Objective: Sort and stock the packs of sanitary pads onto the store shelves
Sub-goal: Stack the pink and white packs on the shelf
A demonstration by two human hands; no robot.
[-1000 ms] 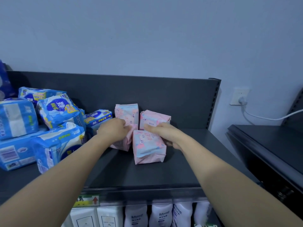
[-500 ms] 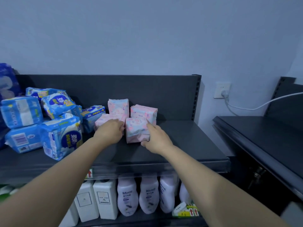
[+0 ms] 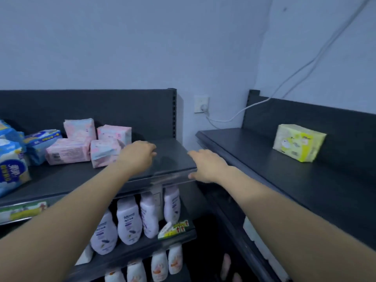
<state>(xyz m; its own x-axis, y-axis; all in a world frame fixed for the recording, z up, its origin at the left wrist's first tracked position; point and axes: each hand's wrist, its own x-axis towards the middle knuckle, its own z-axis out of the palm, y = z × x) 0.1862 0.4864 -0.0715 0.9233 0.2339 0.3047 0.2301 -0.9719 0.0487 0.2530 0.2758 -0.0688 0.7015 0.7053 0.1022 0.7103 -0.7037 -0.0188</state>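
Note:
Several pink pad packs (image 3: 81,146) sit grouped on the dark top shelf (image 3: 175,157), with blue pad packs (image 3: 12,165) piled to their left. My left hand (image 3: 138,156) hovers just right of the pink group, fingers loosely curled, holding nothing. Over the shelf's front right corner is my right hand (image 3: 207,165), fingers relaxed and empty. A yellow-green pad pack (image 3: 298,142) stands alone on the neighbouring shelf (image 3: 234,143) to the right.
White and pink lotion bottles (image 3: 130,222) fill the lower shelves under the pads. A wall socket (image 3: 201,103) with a white cable sits in the gap between the two shelf units. Price tags line the shelf edges.
Both hands have let go of the pink packs and moved right. The view has swung right, bringing the yellow-green pack and the right shelf into sight.

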